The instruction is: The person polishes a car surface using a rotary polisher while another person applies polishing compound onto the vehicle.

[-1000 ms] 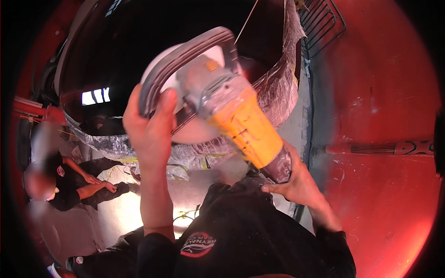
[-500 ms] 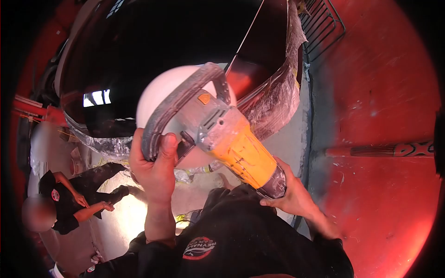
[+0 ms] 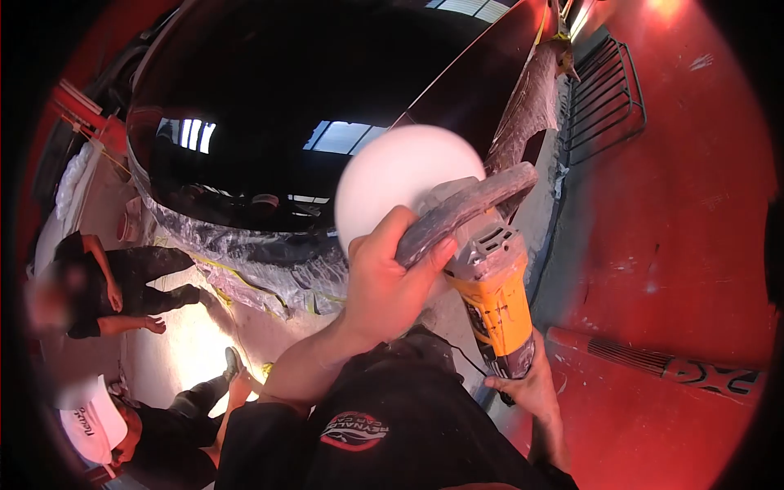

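Observation:
A yellow and grey car polisher (image 3: 500,309) with a round white pad (image 3: 392,175) is in both my hands. My left hand (image 3: 384,282) is closed around its dark loop handle (image 3: 469,208), near the pad. At the other end, my right hand (image 3: 532,382) wraps the black rear of the body. Beyond the pad lies a glossy black car panel (image 3: 261,90) with window reflections. The pad overlaps the panel in view, and I cannot tell whether they touch. A thin cord (image 3: 465,351) shows beside the tool.
Crumpled clear plastic sheeting (image 3: 286,261) lines the panel's edge. To the left are a person in black (image 3: 90,282) and another in a white cap (image 3: 94,425). A black metal rack (image 3: 604,102) is against the red wall (image 3: 670,204) at right.
The polisher has shifted right and turned more upright, with both hands still on it. My view has swung, and the person in the white cap now shows at lower left.

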